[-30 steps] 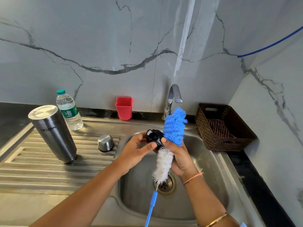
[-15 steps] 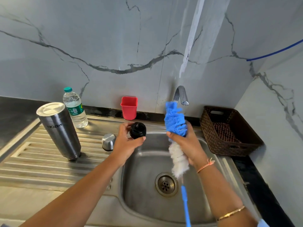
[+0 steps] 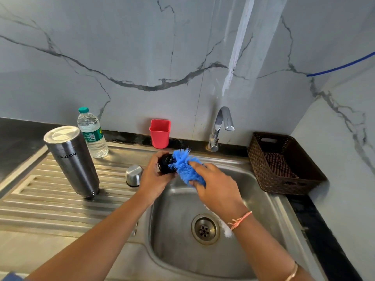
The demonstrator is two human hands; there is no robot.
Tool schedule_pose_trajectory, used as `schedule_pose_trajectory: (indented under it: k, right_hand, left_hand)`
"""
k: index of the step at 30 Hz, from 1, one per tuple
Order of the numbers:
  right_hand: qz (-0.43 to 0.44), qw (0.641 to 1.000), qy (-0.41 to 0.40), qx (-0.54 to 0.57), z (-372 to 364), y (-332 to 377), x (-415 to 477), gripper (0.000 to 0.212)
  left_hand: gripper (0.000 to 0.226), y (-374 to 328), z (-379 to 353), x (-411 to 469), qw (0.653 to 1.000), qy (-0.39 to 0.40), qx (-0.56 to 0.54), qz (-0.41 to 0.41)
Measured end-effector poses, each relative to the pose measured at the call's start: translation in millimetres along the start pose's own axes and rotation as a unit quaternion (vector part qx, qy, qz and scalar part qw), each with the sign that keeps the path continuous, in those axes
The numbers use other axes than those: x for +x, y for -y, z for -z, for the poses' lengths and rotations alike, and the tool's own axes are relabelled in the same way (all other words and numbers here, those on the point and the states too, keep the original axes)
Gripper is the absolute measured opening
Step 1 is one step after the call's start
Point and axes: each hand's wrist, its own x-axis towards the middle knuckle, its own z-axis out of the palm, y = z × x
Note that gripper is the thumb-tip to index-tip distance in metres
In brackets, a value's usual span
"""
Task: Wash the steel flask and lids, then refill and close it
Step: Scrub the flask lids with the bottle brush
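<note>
black lid [image 3: 166, 164] over sink's [image 3: 269, 201] back-left corner, gripped in curled left hand [image 3: 154, 180]; scrubbing it with blue brush [image 3: 185, 169] clutched in right hand [image 3: 218, 190]. roughly mid-wash: flask [image 3: 72, 161] upended on bench [image 3: 40, 209], cap [image 3: 134, 175] beside it, whether washed unclear; refilling and closing left. brush handle mostly hidden under wrist.

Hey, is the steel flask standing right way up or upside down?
Upside down: the steel flask stands on the drainboard with its lettering inverted and its narrower mouth end down.
</note>
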Motion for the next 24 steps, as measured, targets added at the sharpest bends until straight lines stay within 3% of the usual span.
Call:
schedule_pose_trajectory:
  k: [4, 9, 15, 20, 24]
  right_hand:
    - [0.034, 0.999, 0.030, -0.025, -6, 9, -4, 0.051]
    - [-0.040, 0.996, 0.015, 0.074, -3, -10, 3, 0.049]
    - [0.004, 1.000, 0.011, 0.021, -5, 1, -8, 0.049]
    - [-0.033, 0.998, 0.024, 0.036, -3, -11, 1, 0.048]
    - [0.016, 0.999, 0.030, 0.036, -10, 5, -10, 0.048]
  left_hand:
    - [0.059, 1, 1, 3, 0.997, -0.041, 0.065, -0.014]
    - [0.061, -7, 1, 11, 0.989, -0.012, 0.143, -0.035]
    - [0.050, -1, 5, 13, 0.968, -0.018, 0.240, -0.072]
    - [0.055, 2, -3, 7, 0.970, -0.003, 0.235, -0.056]
    - [0.050, 6, 2, 12, 0.967, -0.040, 0.251, -0.029]
